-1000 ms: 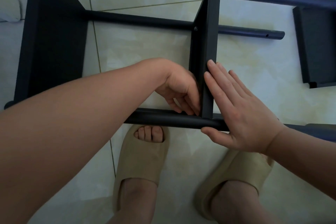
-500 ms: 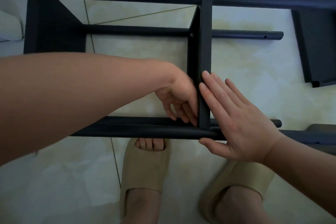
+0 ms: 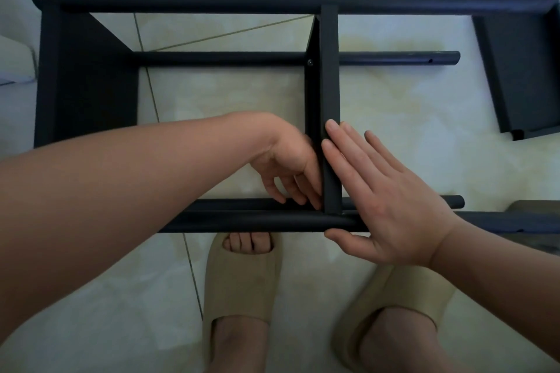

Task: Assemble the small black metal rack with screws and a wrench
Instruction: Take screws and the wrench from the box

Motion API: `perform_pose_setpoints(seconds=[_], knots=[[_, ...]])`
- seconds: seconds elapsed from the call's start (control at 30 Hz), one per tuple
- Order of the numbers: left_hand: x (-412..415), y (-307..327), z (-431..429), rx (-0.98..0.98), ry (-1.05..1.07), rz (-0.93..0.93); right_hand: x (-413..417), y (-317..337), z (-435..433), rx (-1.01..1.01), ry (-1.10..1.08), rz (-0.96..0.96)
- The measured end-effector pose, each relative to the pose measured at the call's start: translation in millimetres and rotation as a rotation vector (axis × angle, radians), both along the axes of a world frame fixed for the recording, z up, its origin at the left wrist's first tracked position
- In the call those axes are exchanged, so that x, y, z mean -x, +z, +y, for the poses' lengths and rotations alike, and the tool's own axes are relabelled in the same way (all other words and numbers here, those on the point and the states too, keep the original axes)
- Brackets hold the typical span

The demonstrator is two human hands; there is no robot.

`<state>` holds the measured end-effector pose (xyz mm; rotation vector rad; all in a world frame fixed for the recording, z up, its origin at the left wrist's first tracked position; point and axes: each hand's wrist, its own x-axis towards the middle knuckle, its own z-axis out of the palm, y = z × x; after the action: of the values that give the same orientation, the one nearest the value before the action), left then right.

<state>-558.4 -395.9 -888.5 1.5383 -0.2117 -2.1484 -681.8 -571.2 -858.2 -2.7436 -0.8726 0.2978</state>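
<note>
The black metal rack (image 3: 181,1) lies on its side on the tiled floor, its long tubes running left to right. An upright middle panel (image 3: 329,70) joins the far tube to the near tube (image 3: 242,221). My left hand (image 3: 288,166) reaches inside the frame, its curled fingers pointing down into the corner where that panel meets the near tube. Whatever is between the fingertips is hidden. My right hand (image 3: 385,200) lies flat against the panel's right side, fingers straight, thumb under the near tube. A screw head (image 3: 310,62) shows on the panel. No wrench is visible.
A loose black panel (image 3: 521,70) lies on the floor at the right, and another dark part (image 3: 533,209) sits at the right edge. The rack's end panel (image 3: 88,79) stands at the left. My feet in beige slippers (image 3: 242,281) are just below the near tube.
The view has shifted, so the rack sits lower in frame and its far tube and left end show fully. Both hands stay at the same joint of the panel and the near tube.
</note>
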Motion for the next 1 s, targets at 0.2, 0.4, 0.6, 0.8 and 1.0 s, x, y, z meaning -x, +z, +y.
perform_pose_setpoints(seconds=[0.2,0.4,0.6,0.8,1.0], knots=[[1.6,0.6,-1.4,-0.003,-0.003,-0.013,0.4,-0.6,-0.3,-0.023,-0.003,-0.003],[2.0,0.7,2.1,-0.020,0.008,-0.001,0.1,-1.1,-0.8,-0.029,0.005,0.002],[4.0,-0.5,1.1,-0.022,0.034,-0.029,-0.9,-1.1,-2.1,-0.025,0.019,0.013],[4.2,-1.6,3.0,0.023,0.066,0.005,-0.5,-2.1,-2.0,-0.029,0.018,0.006],[7.6,-4.7,6.2,0.042,0.081,-0.004,0.0,-2.2,-1.7,-0.029,0.017,0.011]])
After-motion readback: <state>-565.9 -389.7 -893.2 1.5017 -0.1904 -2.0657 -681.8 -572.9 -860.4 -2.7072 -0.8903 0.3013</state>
